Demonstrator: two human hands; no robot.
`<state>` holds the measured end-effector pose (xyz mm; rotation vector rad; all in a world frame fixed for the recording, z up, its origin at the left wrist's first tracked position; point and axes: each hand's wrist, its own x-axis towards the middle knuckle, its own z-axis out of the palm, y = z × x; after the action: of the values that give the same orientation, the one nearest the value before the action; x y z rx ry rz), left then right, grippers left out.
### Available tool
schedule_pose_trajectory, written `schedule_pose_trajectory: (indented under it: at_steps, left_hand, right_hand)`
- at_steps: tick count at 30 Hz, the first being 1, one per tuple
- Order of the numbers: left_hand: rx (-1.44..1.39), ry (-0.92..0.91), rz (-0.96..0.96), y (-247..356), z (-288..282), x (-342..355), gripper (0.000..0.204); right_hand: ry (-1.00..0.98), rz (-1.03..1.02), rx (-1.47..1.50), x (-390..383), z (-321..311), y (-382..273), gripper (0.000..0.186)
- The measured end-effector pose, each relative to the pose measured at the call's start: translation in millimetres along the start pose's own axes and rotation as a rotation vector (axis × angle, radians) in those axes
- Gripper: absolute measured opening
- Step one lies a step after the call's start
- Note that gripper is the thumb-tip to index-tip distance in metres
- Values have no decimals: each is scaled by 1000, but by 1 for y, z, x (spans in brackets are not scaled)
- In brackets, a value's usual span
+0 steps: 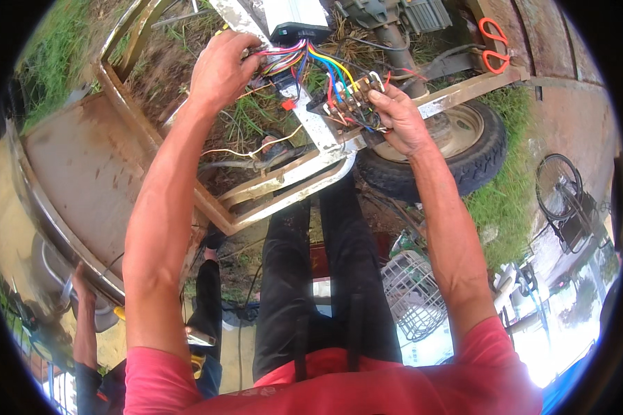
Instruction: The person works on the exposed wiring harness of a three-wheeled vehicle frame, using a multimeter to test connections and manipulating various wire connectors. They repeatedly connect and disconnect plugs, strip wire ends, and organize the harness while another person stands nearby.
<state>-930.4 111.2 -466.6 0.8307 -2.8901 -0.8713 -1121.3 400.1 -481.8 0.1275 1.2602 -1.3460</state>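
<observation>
My left hand (220,72) is closed, thumb against fingers, on thin wires at the left of the controller box (296,21), a silver case with a black end. A fan of coloured wires (331,63), blue, green, yellow and red among them, runs from that end to a terminal block (351,100) with metal contacts. The right edge of the block is gripped by my right hand (400,123), thumb on top. Beneath them lies a white-painted metal bar (315,128). A small red connector (289,104) hangs beside it. My left fingertips are partly hidden.
Orange-red-handled scissors (493,47) rest on the rusty frame (464,93) at the right. Below it is a tyre (477,159); a motor (426,14) sits beyond. A wire basket (414,294) stands near my legs. Another person's arm (85,321) shows at lower left.
</observation>
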Motion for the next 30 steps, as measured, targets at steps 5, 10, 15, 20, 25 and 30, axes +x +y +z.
schedule_pose_trajectory:
  at_steps: [5,10,15,20,25,30]
  left_hand:
    - [-27,73,20,9,-1,-28,28]
    - [-254,124,-64,51,-10,-54,20]
    - [-358,-187,-421,79,30,-68,35]
    - [-355,-121,-448,87,42,-55,40]
    - [-606,-352,-612,89,30,-24,31]
    - [-929,-208,-685,78,31,-21,24]
  right_hand:
    - [-4,4,20,-1,3,-1,31]
    - [-13,2,8,0,-6,1,31]
    - [-24,5,37,-3,1,-1,31]
    - [-44,-25,43,-4,-7,1,28]
    - [-29,-42,75,-5,-4,0,28]
    - [-50,-32,102,-6,-3,-2,28]
